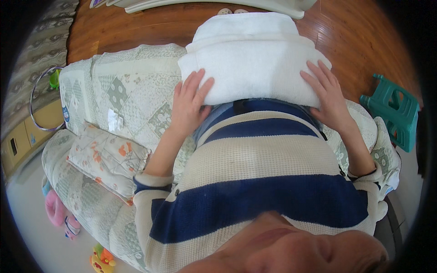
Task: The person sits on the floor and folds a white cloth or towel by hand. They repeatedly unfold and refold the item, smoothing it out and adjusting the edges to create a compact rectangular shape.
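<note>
A folded white towel-like cloth point(250, 73) lies across my lap in several layers, over dark blue trousers, below my striped top. My left hand point(191, 98) rests on its near left part, fingers apart and stretched out over the surface, thumb low by the near edge. My right hand point(327, 95) lies likewise on the right side, with fingers spread on the cloth and its thumb at the near corner. Both hands touch the cloth.
I sit on a quilt-covered sofa point(114, 86) with a floral pillow point(107, 157) at left. A green plastic stool point(391, 113) stands right. A hoop point(33, 100) and soft toys point(57, 207) are at left. Slippers point(232, 12) and white furniture point(214, 5) are ahead.
</note>
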### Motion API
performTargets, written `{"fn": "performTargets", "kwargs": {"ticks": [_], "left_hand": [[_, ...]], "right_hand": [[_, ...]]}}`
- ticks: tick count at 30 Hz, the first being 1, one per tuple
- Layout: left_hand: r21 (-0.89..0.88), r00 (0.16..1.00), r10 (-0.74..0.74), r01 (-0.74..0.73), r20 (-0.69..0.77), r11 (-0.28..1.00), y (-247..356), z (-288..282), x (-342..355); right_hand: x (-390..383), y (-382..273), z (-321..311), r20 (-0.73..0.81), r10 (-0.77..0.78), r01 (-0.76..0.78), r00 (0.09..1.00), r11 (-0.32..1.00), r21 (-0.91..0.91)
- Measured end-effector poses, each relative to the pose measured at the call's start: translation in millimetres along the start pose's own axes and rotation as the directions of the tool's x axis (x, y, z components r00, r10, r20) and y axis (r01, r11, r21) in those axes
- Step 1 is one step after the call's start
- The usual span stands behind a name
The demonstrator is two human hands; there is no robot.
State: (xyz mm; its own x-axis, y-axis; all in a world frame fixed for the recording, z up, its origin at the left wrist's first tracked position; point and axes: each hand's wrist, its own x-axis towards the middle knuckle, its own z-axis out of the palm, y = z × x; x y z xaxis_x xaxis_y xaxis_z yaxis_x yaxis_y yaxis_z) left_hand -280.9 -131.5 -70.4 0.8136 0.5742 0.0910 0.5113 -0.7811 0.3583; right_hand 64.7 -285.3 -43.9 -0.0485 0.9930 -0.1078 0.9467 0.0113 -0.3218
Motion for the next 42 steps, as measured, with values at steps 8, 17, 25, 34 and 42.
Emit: {"fn": "performTargets", "kwargs": {"ticks": [8, 17, 25, 34, 42], "left_hand": [[-0.015, 0.998, 0.056, -0.056, -0.001, 0.998, -9.8, -36.8, 20.0], [-0.746, 0.937, -0.27, 0.342, 0.223, 0.572, -71.5, -56.1, 69.9], [-0.521, 0.745, -0.579, 0.656, 0.332, 0.545, -160.8, 48.5, 144.6], [-0.354, 0.947, -0.316, 0.277, -0.055, 0.893, -123.0, -21.2, 185.2], [0.169, 0.988, -0.153, 0.149, 0.01, 0.974, -15.4, 62.8, 202.2]], "right_hand": [[4.1, 33.6, -26.7, -0.09, -0.076, 0.092, 0.993, 0.978, 0.186], [72.6, 75.5, -47.8, -0.089, 0.066, 0.002, 0.994, 0.794, 0.608], [180.9, 126.2, 58.2, 0.033, 0.581, -0.452, 0.813, 0.594, 0.665], [180.4, 139.2, 10.9, -0.162, 0.429, -0.181, 0.889, 0.653, 0.736], [202.8, 23.7, 60.8, -0.399, -0.032, -0.009, 0.916, 0.995, -0.1]]}}
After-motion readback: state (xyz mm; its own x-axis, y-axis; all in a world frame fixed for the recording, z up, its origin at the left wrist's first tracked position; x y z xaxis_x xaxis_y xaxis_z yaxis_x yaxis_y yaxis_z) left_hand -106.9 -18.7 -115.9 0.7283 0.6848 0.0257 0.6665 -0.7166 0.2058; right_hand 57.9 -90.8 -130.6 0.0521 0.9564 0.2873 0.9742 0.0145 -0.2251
